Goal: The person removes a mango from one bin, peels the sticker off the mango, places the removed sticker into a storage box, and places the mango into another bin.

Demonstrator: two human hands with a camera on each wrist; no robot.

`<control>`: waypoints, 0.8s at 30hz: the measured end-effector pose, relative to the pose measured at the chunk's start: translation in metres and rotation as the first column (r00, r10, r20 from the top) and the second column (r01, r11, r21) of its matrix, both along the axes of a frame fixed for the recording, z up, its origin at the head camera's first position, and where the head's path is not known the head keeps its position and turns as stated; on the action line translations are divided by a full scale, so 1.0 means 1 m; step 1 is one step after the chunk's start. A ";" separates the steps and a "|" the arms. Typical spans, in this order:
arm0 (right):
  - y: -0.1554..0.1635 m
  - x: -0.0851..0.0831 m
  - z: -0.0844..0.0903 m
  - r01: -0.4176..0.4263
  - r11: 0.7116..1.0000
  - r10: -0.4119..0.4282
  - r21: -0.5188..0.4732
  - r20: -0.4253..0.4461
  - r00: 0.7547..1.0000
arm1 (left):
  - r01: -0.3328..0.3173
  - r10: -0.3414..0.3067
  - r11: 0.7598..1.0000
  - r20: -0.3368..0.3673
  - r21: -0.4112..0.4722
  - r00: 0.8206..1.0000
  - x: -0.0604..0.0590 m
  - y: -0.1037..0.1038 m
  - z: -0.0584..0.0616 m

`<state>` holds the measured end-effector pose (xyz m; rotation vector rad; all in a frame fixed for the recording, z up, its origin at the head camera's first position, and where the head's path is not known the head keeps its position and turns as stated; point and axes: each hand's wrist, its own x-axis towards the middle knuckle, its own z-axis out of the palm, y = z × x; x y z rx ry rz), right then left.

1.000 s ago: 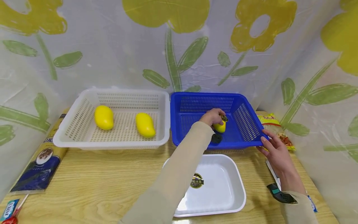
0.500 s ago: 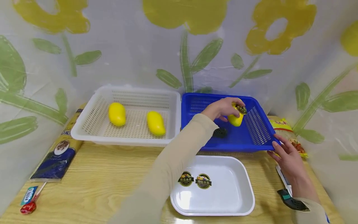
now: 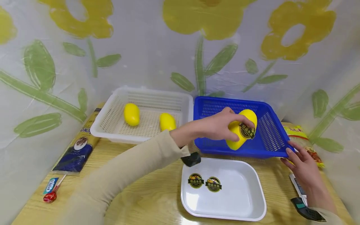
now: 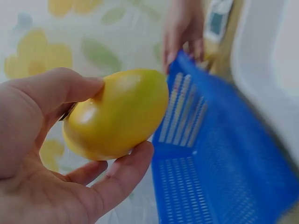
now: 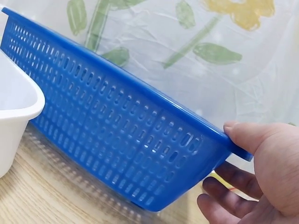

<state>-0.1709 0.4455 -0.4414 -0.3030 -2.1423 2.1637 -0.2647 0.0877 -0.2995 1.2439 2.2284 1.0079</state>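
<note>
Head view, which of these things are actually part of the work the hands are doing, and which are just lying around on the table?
In use:
left hand gripping the stickered mango
right hand holding the blue basket corner
white tray with two stickers
white basket with two mangoes

Lying about:
lollipop
dark blue packet
snack bag

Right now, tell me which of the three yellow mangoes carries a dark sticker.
The mango gripped in the left hand above the blue basket bears the dark sticker. The two mangoes in the white basket show plain yellow skin.
</note>
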 end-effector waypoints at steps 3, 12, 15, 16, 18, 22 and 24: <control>0.002 0.002 0.000 0.005 1.000 -0.005 -0.021 0.004 1.000 | 0.031 -0.030 0.999 -0.032 0.014 0.999 0.023 -0.025 -0.006; 0.003 0.004 -0.004 -0.010 0.996 0.010 -0.088 -0.003 1.000 | -0.028 0.012 0.989 0.108 0.148 0.994 0.065 -0.095 -0.025; 0.002 0.005 -0.005 -0.011 0.995 0.011 -0.095 0.001 1.000 | -0.067 0.032 0.980 0.181 0.190 0.983 0.070 -0.112 -0.033; 0.002 0.005 -0.005 -0.011 0.995 0.012 -0.095 0.002 1.000 | -0.079 0.038 0.976 0.203 0.201 0.979 0.072 -0.118 -0.036; 0.001 0.005 -0.005 -0.019 0.995 0.018 -0.095 -0.003 1.000 | -0.112 0.056 0.970 0.251 0.217 0.966 0.077 -0.130 -0.042; -0.001 0.003 -0.004 -0.031 0.993 0.028 -0.112 -0.025 0.999 | -0.183 0.101 0.956 0.325 0.230 0.940 0.087 -0.152 -0.056; -0.002 0.002 -0.003 -0.034 0.992 0.031 -0.120 -0.029 0.999 | -0.217 0.133 0.952 0.347 0.216 0.928 0.091 -0.164 -0.064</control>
